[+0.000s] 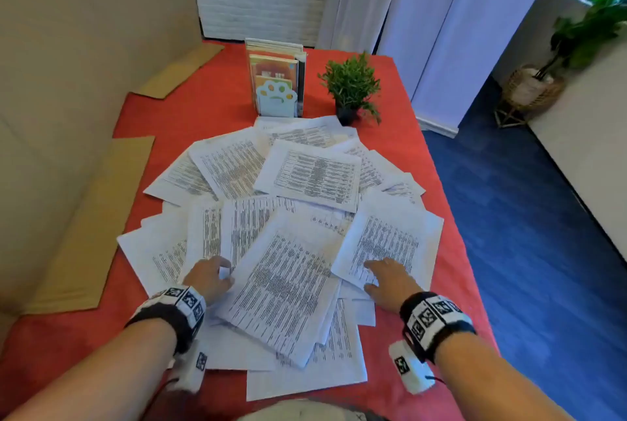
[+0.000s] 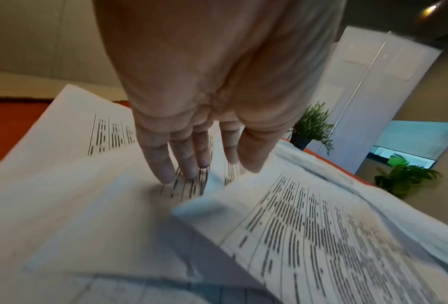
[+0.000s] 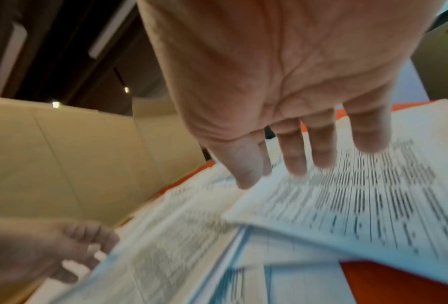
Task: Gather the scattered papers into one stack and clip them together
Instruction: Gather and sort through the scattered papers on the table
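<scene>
Several printed white papers (image 1: 305, 183) lie fanned and overlapping on the red tablecloth (image 1: 190, 122). The biggest sheet (image 1: 285, 288) lies in front of me, between my hands. My left hand (image 1: 222, 273) rests at its left edge with fairly straight fingertips (image 2: 165, 174) touching the papers (image 2: 87, 205). A sheet corner (image 2: 212, 185) stands up between thumb and fingers. My right hand (image 1: 369, 276) lies flat with spread fingers (image 3: 295, 160) on the right-hand sheet (image 1: 390, 244). The right wrist view also catches my left hand (image 3: 61, 246) at the pile's edge. No clip shows in any view.
At the back of the table stand a rack of books with a paw-shaped bookend (image 1: 276, 94) and a small potted plant (image 1: 351, 88). Cardboard pieces (image 1: 95, 217) lie along the left side by a beige sofa. Past the table's right edge is blue floor (image 1: 526, 217).
</scene>
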The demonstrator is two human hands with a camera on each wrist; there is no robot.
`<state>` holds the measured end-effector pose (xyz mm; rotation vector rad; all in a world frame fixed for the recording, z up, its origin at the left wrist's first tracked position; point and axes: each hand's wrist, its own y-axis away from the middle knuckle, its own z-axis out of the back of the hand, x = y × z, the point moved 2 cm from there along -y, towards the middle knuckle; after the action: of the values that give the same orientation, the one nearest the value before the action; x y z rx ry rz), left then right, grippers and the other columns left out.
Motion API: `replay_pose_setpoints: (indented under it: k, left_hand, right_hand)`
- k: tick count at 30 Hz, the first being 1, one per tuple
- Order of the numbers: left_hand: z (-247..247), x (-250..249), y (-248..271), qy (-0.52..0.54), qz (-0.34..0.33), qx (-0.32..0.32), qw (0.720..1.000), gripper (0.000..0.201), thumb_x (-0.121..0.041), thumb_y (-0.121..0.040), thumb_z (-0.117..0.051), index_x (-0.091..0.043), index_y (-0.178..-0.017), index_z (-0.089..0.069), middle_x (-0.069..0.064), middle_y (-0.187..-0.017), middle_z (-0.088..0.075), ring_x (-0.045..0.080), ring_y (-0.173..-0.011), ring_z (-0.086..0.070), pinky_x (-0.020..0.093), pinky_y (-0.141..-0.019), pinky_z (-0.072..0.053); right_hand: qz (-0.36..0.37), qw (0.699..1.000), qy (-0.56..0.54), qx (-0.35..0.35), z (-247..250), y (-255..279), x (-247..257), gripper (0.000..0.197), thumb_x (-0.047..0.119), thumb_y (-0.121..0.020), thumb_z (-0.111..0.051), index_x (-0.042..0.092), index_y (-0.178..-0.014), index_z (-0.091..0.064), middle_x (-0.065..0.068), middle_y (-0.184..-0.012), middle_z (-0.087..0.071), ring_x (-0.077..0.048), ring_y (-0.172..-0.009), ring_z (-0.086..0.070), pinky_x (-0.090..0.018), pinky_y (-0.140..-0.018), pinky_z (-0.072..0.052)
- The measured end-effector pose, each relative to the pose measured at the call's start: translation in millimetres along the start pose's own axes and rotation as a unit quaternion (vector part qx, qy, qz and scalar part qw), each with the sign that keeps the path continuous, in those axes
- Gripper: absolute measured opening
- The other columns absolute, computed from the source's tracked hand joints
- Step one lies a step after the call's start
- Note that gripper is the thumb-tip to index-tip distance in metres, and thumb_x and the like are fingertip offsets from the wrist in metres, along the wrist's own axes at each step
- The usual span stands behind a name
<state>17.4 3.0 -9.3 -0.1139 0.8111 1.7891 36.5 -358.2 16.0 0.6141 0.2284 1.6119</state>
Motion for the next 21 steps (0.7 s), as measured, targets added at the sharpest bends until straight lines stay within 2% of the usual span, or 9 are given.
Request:
replay_pose_setpoints:
  k: [2,4,7,10,12,14,16,18,21]
  left_hand:
    - [-5.8,-1.2,-0.1,0.013,0.018,-0.013,1.0,0.042,-0.026,-0.085,-0.059,-0.015,-0.125,-0.048,0.015,-0.128,-0.053,0.031,-0.109,-0.056,0.034,-0.09,-0.045]
    - [-12.3,-4.0,3.9,0.033,0.029,-0.017,0.999,0.059,-0.027,-0.083,-0.063,-0.016,-0.135,-0.037,0.014,-0.138,-0.046,0.032,-0.119,-0.051,0.036,-0.096,-0.042]
    - [-22.3,-4.3,8.5,0.067,0.041,-0.024,0.997,0.079,-0.019,-0.083,-0.066,-0.018,-0.146,-0.019,0.015,-0.145,-0.042,0.035,-0.119,-0.053,0.035,-0.095,-0.043]
    - [-25.7,-1.8,12.6,0.085,0.042,-0.03,0.995,0.076,-0.015,-0.086,-0.062,-0.019,-0.147,-0.017,0.016,-0.144,-0.043,0.034,-0.114,-0.057,0.03,-0.086,-0.043]
    - [-26.7,2.6,16.5,0.103,0.042,-0.024,0.993,0.077,-0.015,-0.087,-0.059,-0.02,-0.149,-0.013,0.015,-0.147,-0.04,0.035,-0.111,-0.058,0.029,-0.084,-0.042]
    - [-26.4,9.9,20.4,0.12,0.041,-0.016,0.992,0.079,-0.014,-0.089,-0.057,-0.022,-0.15,-0.008,0.016,-0.147,-0.04,0.034,-0.103,-0.06,0.03,-0.081,-0.043]
    - [-26.2,17.6,23.2,0.133,0.047,-0.007,0.99,0.081,-0.014,-0.089,-0.056,-0.02,-0.151,-0.004,0.016,-0.149,-0.038,0.035,-0.118,-0.055,0.034,-0.092,-0.044]
    - [-28.1,21.7,26.5,0.152,0.056,0.003,0.987,0.077,-0.013,-0.09,-0.055,-0.016,-0.151,-0.008,0.014,-0.15,-0.037,0.033,-0.128,-0.048,0.037,-0.104,-0.038]
    - [-33.6,17.8,30.8,0.206,0.051,0.019,0.977,0.069,-0.004,-0.09,-0.052,-0.018,-0.149,-0.019,0.015,-0.139,-0.051,0.03,-0.124,-0.053,0.036,-0.104,-0.039]
  right_hand:
    - [-0.004,0.999,0.043,0.002,-9.2,-7.2,7.9,0.068,0.032,-0.091,-0.05,0.027,-0.15,-0.016,-0.007,-0.157,-0.016,-0.026,-0.144,-0.018,-0.046,-0.115,-0.025]
    - [-0.013,0.997,0.077,0.006,-18.8,-10.3,16.5,0.078,0.028,-0.092,-0.052,0.027,-0.151,-0.001,-0.004,-0.16,0.003,-0.027,-0.148,-0.003,-0.051,-0.116,-0.016]
    - [-0.045,0.996,0.071,0.016,-31.7,-16.4,16.8,0.084,0.013,-0.09,-0.049,0.027,-0.15,0.007,-0.003,-0.159,0.016,-0.028,-0.148,0.007,-0.056,-0.116,-0.009]
    - [-0.057,0.997,0.044,0.009,-34.7,-22.5,8.8,0.079,-0.001,-0.087,-0.04,0.026,-0.151,-0.001,-0.002,-0.16,0.013,-0.027,-0.148,0.003,-0.055,-0.115,-0.017]
    - [-0.052,0.998,0.03,0.0,-32.8,-25.3,3.6,0.073,-0.005,-0.087,-0.034,0.021,-0.15,-0.011,-0.003,-0.161,0.007,-0.026,-0.148,-0.003,-0.054,-0.114,-0.026]
    - [-0.044,0.999,0.027,-0.016,-29.5,-25.9,5.3,0.068,-0.005,-0.087,-0.034,0.019,-0.149,-0.019,-0.002,-0.161,-0.002,-0.024,-0.147,-0.011,-0.055,-0.112,-0.028]
    - [-0.026,0.999,0.027,-0.035,-27.2,-19.6,18.0,0.067,-0.004,-0.088,-0.034,0.019,-0.148,-0.02,-0.002,-0.16,-0.007,-0.022,-0.146,-0.016,-0.055,-0.113,-0.026]
    - [0.025,0.997,0.028,-0.06,-28.3,-2.5,40.3,0.07,-0.004,-0.087,-0.036,0.021,-0.15,-0.017,-0.002,-0.161,-0.008,-0.021,-0.147,-0.016,-0.053,-0.114,-0.021]
    - [0.124,0.99,0.049,-0.05,-42.2,26.7,75.1,0.076,-0.007,-0.085,-0.038,0.019,-0.151,-0.012,-0.003,-0.161,-0.007,-0.022,-0.147,-0.011,-0.051,-0.117,-0.014]
